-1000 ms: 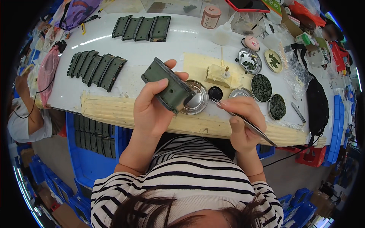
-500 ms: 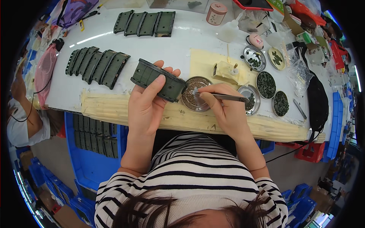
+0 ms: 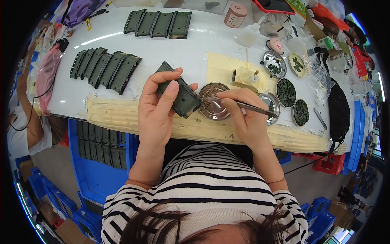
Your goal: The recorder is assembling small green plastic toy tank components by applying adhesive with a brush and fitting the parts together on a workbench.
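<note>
My left hand [image 3: 153, 112] grips a dark green, slightly curved piece [image 3: 185, 99] with raised ridged edges, slanted with its lower end toward the right. My fingers wrap its far side while the thumb lies on its face. In my right hand [image 3: 248, 118] are metal tweezers [image 3: 254, 108], pinched between thumb and fingers. Their tips reach over a round metal dish [image 3: 217, 116] of small brown granules [image 3: 208, 91]; whether they hold anything is too small to tell. The green piece's lower end is right beside this dish.
Similar green pieces stand in rows on the white table [image 3: 162, 53], and more lie in a blue crate [image 3: 97, 179] below. At right are dishes of dark green bits [image 3: 286, 92], a pale block [image 3: 243, 79], a second pair of tweezers [image 3: 320, 118] and a black cloth item [image 3: 339, 114].
The green piece has tilted more steeply, its right end dropping, and my left index finger has curled over it. My right hand has shifted slightly right with the tweezers.
</note>
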Motion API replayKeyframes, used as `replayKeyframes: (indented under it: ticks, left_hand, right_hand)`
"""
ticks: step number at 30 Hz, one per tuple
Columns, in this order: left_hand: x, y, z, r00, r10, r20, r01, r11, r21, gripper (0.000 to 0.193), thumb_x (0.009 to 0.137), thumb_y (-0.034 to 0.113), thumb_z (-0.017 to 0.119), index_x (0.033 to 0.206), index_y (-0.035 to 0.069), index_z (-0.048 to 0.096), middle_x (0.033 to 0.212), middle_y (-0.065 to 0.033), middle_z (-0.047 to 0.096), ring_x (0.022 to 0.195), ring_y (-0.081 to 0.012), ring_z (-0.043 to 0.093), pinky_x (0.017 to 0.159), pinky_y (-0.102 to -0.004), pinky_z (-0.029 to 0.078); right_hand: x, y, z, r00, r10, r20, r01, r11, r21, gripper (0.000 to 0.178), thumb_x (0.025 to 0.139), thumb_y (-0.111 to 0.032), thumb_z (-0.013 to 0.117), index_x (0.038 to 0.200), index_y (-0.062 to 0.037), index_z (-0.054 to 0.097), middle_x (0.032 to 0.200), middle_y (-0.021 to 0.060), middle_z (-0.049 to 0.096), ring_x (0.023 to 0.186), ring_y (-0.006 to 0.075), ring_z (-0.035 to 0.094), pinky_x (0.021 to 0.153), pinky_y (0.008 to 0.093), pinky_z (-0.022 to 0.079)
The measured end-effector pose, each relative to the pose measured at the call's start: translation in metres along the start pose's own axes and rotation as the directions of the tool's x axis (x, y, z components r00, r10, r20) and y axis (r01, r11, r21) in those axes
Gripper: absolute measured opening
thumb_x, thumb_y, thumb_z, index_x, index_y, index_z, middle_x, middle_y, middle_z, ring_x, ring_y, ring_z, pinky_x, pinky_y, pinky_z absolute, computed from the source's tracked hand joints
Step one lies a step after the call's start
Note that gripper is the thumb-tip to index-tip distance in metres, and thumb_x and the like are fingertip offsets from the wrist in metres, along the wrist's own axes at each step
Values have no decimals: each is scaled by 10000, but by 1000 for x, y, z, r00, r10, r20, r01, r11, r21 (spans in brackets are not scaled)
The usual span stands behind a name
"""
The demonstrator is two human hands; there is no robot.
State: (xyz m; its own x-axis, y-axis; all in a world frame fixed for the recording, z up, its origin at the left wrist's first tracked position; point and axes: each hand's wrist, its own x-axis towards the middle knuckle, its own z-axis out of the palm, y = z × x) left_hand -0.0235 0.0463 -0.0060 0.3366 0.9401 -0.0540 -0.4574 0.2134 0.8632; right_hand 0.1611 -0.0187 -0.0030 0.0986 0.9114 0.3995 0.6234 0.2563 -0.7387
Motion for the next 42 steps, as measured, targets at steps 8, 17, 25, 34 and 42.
replayKeyframes:
  ticks: [8,17,25,34,42]
  left_hand:
    - [2,-14,21,905,-166,393,152,986,65,334,1041,299,365,942,36,546,1088,-96,580,919,-91,554,786,-220,470]
    - [1,-23,31,886,-256,387,232,967,107,301,1021,313,437,893,57,532,1011,-48,607,889,-79,554,741,-208,466]
    - [-3,-23,42,904,-283,320,322,944,-74,310,1033,264,390,877,31,520,998,-92,602,1079,-177,546,952,-316,422]
    - [-4,-25,40,895,-317,314,347,937,-43,329,1037,271,375,892,24,537,980,-84,603,1078,-179,549,951,-316,426]
    - [-3,-25,38,889,-301,345,341,938,-60,325,1038,267,374,888,27,535,956,-70,598,1029,-155,554,928,-297,433]
  right_hand:
    - [11,-20,-38,952,-305,29,305,952,17,253,733,-171,745,934,-30,685,845,62,685,744,248,633,671,319,493]
    - [6,-18,-46,930,-361,71,364,930,-39,324,698,-209,760,964,-40,687,878,78,674,752,246,649,669,319,514]
    - [-7,-16,-38,863,-503,42,502,849,-162,359,725,-262,736,968,-6,670,941,121,659,822,256,676,689,330,570]
    - [-6,-13,-34,821,-570,39,560,788,-257,338,741,-261,720,947,0,660,929,124,658,845,266,682,679,321,579]
    - [-5,-11,-33,807,-588,50,581,776,-247,323,715,-226,715,942,-4,659,931,121,654,852,255,678,680,309,575]
